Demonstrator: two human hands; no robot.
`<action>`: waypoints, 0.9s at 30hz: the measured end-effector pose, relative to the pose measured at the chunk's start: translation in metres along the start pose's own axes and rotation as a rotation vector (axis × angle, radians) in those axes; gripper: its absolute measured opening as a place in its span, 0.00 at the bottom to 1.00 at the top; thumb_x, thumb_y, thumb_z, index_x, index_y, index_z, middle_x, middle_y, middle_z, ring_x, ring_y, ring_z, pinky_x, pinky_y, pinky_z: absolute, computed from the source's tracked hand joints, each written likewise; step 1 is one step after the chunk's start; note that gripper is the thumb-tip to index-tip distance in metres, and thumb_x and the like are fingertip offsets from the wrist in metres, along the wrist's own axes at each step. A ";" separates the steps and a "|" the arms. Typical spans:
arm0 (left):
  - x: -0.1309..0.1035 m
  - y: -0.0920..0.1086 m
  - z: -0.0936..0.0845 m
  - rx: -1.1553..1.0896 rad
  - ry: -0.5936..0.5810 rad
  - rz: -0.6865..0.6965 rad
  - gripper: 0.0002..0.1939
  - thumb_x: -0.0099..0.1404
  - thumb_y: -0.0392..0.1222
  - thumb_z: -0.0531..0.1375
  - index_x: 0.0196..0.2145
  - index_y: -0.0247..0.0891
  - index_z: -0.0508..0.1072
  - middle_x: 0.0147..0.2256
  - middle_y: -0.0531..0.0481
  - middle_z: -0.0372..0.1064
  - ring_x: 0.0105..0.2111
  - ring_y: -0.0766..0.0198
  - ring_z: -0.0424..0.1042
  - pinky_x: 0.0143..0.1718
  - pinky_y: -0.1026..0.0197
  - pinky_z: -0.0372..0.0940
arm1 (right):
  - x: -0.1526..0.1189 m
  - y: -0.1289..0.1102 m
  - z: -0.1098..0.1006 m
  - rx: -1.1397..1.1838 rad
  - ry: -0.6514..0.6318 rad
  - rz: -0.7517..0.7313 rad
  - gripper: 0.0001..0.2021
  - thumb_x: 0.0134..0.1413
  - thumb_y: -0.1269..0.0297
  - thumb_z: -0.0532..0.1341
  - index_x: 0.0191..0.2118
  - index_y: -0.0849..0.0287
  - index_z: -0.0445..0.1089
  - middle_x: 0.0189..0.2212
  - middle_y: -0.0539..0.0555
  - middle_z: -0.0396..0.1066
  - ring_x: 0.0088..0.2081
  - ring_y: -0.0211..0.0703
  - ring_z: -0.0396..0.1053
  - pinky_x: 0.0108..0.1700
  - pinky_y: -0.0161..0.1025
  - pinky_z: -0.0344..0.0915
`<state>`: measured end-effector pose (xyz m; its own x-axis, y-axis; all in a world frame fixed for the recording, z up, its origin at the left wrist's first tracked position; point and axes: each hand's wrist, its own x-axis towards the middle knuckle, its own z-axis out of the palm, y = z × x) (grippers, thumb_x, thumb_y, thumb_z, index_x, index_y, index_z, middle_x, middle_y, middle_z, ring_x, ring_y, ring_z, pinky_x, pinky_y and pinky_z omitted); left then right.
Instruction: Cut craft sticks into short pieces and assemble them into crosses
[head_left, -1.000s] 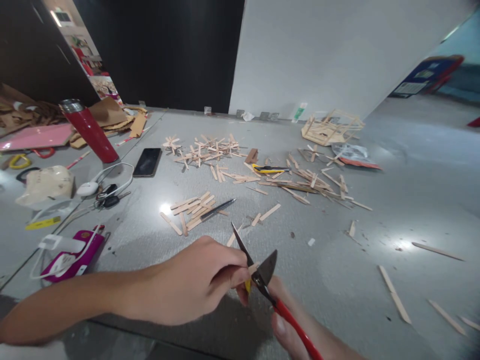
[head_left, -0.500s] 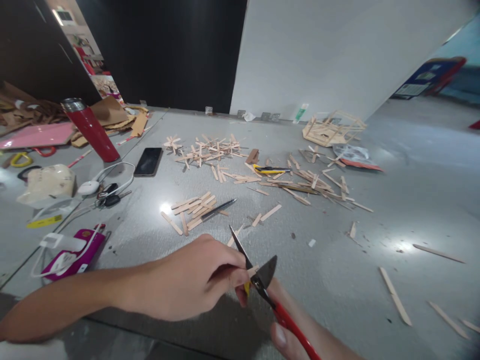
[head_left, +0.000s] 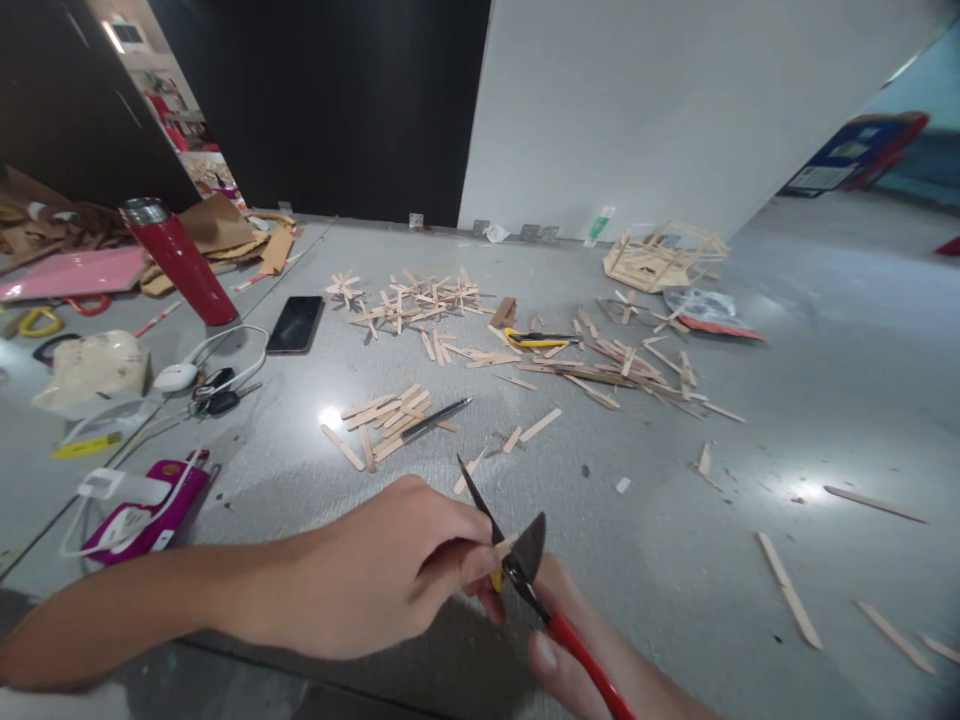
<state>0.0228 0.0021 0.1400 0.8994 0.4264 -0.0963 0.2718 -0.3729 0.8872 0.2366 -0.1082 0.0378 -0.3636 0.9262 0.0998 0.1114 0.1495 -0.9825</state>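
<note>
My left hand pinches a short wooden stick between thumb and fingers at the bottom centre. The stick's end lies between the parted blades of red-handled scissors. My right hand is closed round the scissors' handle, partly cut off by the lower edge. A small yellow piece shows under my left fingertips; what it belongs to is hidden. Beyond the blades lie a few loose sticks. A black pen rests on a small pile of sticks.
A yellow cutter lies among scattered sticks, with a stick frame behind. On the left are a phone, a red bottle, keys, and a purple case with a white cable. A wall stands at the back.
The scissors' blades have drawn slightly closer together around the stick. My right hand has shifted a little to the left; my left hand has barely moved.
</note>
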 end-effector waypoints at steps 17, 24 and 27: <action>0.004 -0.018 0.029 -0.023 0.260 0.095 0.16 0.72 0.29 0.52 0.26 0.36 0.69 0.23 0.55 0.70 0.22 0.73 0.63 0.28 0.71 0.57 | 0.010 -0.009 0.014 0.080 0.181 0.113 0.25 0.70 0.38 0.55 0.36 0.57 0.70 0.28 0.50 0.61 0.30 0.42 0.58 0.33 0.39 0.61; 0.005 -0.024 0.040 -0.156 0.292 0.007 0.16 0.75 0.35 0.53 0.27 0.37 0.68 0.25 0.52 0.75 0.25 0.71 0.72 0.30 0.72 0.63 | 0.015 -0.013 0.018 0.134 0.180 0.109 0.27 0.70 0.36 0.52 0.34 0.56 0.68 0.28 0.50 0.59 0.29 0.42 0.55 0.33 0.40 0.57; 0.006 -0.028 0.047 -0.194 0.296 -0.057 0.18 0.77 0.41 0.53 0.28 0.37 0.70 0.26 0.50 0.76 0.25 0.69 0.74 0.29 0.71 0.63 | 0.014 -0.016 0.019 0.131 0.178 0.109 0.27 0.71 0.37 0.50 0.34 0.56 0.68 0.28 0.50 0.60 0.30 0.44 0.58 0.35 0.41 0.58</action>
<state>0.0365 -0.0237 0.0934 0.7388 0.6728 -0.0381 0.2231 -0.1907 0.9560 0.2117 -0.1039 0.0518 -0.1861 0.9825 0.0068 0.0155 0.0099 -0.9998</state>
